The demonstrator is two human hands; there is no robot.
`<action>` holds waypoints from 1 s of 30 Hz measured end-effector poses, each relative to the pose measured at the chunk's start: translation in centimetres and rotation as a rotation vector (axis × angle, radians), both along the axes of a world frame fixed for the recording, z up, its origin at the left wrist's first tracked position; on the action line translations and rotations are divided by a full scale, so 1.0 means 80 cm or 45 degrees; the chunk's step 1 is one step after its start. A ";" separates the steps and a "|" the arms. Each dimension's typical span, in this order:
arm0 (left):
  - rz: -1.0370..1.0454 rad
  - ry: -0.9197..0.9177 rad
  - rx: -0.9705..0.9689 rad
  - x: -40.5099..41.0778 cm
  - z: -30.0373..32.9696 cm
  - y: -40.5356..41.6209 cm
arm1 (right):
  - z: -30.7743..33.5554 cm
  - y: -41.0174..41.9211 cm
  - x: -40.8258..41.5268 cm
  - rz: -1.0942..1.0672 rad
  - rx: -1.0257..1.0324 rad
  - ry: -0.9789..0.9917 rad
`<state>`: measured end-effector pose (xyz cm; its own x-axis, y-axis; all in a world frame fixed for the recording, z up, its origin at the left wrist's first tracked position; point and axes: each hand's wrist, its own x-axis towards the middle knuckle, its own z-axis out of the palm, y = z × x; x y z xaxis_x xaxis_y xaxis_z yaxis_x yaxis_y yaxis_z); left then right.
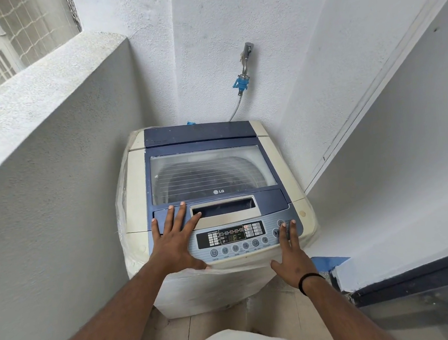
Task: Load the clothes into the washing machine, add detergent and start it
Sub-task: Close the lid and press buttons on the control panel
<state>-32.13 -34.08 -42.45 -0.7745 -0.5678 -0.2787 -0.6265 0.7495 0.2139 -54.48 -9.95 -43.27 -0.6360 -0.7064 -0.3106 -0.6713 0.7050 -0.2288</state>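
Note:
A cream and blue top-loading washing machine point(138, 193) stands in the corner with its lid point(212, 171) closed. Dark clothes show dimly in the drum through the lid's window. My left hand point(174, 236) lies flat and spread on the lid's front edge, beside the recessed handle point(223, 209). My right hand point(292, 253) rests on the right end of the control panel point(231, 237), two fingertips on the round buttons there. The panel's display is lit. No detergent is in view.
A low parapet wall point(49, 103) runs close along the left. A tap with a blue hose fitting point(242, 78) sits on the back wall. A door frame and a blue-edged step point(388, 269) are on the right. Tiled floor lies below.

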 end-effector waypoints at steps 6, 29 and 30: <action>0.003 0.017 -0.004 0.001 0.000 0.001 | -0.001 0.001 -0.001 0.017 0.005 -0.014; -0.015 0.012 0.006 0.002 0.008 0.005 | 0.025 -0.035 0.144 0.523 -0.041 0.228; -0.016 0.009 0.005 0.002 0.009 0.005 | 0.025 -0.035 0.143 0.519 -0.035 0.225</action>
<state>-31.96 -33.67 -41.74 -0.7833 -0.5571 -0.2757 -0.6158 0.7562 0.2214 -43.00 -12.78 -41.28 -0.3454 -0.9168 -0.2002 -0.9236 0.3699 -0.1006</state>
